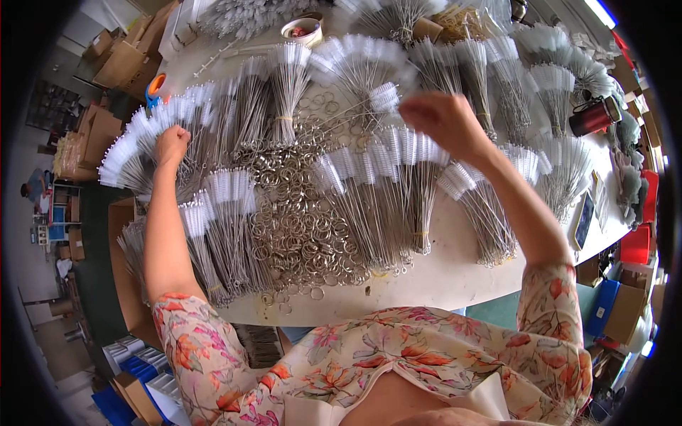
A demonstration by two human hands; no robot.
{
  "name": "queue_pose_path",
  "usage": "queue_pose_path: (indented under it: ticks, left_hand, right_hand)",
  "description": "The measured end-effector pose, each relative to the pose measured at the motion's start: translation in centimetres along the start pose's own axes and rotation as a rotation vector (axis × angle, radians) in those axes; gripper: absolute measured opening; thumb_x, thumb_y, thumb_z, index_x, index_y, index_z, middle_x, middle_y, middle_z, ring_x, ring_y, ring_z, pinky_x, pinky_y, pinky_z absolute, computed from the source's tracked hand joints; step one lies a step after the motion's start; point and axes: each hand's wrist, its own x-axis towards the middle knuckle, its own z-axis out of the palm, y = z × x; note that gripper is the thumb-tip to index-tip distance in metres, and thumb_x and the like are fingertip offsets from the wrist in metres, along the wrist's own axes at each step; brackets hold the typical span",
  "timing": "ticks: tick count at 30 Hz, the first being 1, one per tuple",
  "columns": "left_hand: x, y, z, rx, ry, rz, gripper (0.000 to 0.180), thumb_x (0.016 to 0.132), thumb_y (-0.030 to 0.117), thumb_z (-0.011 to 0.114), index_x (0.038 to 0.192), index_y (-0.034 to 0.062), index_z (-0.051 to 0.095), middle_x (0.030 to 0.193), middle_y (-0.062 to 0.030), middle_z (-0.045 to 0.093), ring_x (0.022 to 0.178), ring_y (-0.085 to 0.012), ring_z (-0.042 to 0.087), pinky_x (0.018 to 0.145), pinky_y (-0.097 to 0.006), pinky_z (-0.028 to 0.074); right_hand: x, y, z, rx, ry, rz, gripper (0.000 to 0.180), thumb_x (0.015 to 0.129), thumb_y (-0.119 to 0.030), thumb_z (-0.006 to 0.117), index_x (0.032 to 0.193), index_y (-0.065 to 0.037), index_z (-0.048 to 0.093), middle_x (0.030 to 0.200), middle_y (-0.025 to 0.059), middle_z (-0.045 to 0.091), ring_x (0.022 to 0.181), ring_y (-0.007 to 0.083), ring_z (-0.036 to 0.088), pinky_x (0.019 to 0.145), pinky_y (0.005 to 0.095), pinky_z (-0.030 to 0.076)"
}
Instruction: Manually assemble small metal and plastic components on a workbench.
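Note:
My left hand (172,145) is closed, its fingers curled together, over a fan of white-bristled wire brushes (122,160) at the table's left. What it holds, if anything, is hidden. My right hand (442,122) is raised over the middle of the table and smeared by motion, so its grip does not show. Beside its fingertips lies a brush (384,98) with a white bristle head and a thin wire stem. Below my right hand stands a row of brush bundles (383,192). A heap of loose metal split rings (302,231) covers the table between the bundles.
More brush bundles (288,89) line the far side of the white table (455,277). A tape roll (302,30) and orange-handled scissors (155,89) lie at the back. A dark red cup (595,116) and a phone (585,221) are at the right. Cardboard boxes (99,138) stand left.

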Motion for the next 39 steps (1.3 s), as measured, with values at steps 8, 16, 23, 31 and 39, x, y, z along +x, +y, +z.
queue_pose_path:
  ticks: [8, 16, 23, 31, 39]
  left_hand:
    - [0.7, -4.5, -1.0, -0.515, 0.380, 0.016, 0.025, 0.079, 0.026, 0.063, 0.082, 0.0015, 0.062, 0.069, -0.0052, 0.063, 0.061, -0.0140, 0.059, 0.061, -0.030, 0.046]
    - [-0.6, 10.5, -2.9, -0.651, 0.231, 0.128, 0.031, 0.082, 0.035, 0.059, 0.087, 0.0052, 0.064, 0.069, -0.0068, 0.062, 0.063, -0.0135, 0.056, 0.059, -0.029, 0.043]
    - [-0.6, 13.9, 1.5, -0.392, -0.005, 0.319, 0.028, 0.074, 0.031, 0.065, 0.074, 0.0030, 0.063, 0.075, -0.0153, 0.064, 0.073, -0.0292, 0.062, 0.067, -0.036, 0.047]
    - [-1.3, 15.7, -0.6, -0.054, 0.108, 0.249, 0.017, 0.077, 0.018, 0.053, 0.077, 0.0012, 0.055, 0.078, -0.0201, 0.061, 0.075, -0.0372, 0.058, 0.068, -0.041, 0.046]
    - [-5.1, 15.6, -5.8, -0.102, -0.128, 0.245, 0.017, 0.077, 0.016, 0.055, 0.076, -0.0014, 0.057, 0.068, -0.0163, 0.061, 0.068, -0.0294, 0.061, 0.064, -0.037, 0.046]
  right_hand:
    - [13.5, 8.2, 5.2, -0.175, -0.060, 0.390, 0.033, 0.068, -0.039, 0.065, 0.080, -0.008, 0.069, 0.060, 0.0065, 0.063, 0.060, 0.0183, 0.063, 0.065, 0.0311, 0.051]
    - [12.4, 3.3, 4.1, -0.095, 0.325, 0.083, 0.031, 0.072, -0.031, 0.069, 0.075, -0.001, 0.063, 0.061, 0.0067, 0.059, 0.055, 0.0124, 0.053, 0.058, 0.0283, 0.045]
    - [12.7, 3.6, -5.5, -0.228, 0.284, -0.285, 0.017, 0.085, -0.010, 0.044, 0.081, 0.000, 0.058, 0.069, 0.0096, 0.056, 0.053, 0.0161, 0.053, 0.050, 0.0309, 0.045]
    - [7.2, 5.9, -2.9, -0.752, -0.072, 0.361, 0.021, 0.072, -0.018, 0.056, 0.086, -0.006, 0.065, 0.089, 0.0147, 0.064, 0.083, 0.0313, 0.063, 0.069, 0.0397, 0.050]
    - [7.0, 6.9, -5.0, -0.614, 0.024, 0.366, 0.024, 0.071, -0.022, 0.057, 0.087, -0.005, 0.064, 0.083, 0.0160, 0.063, 0.078, 0.0308, 0.062, 0.067, 0.0422, 0.050]
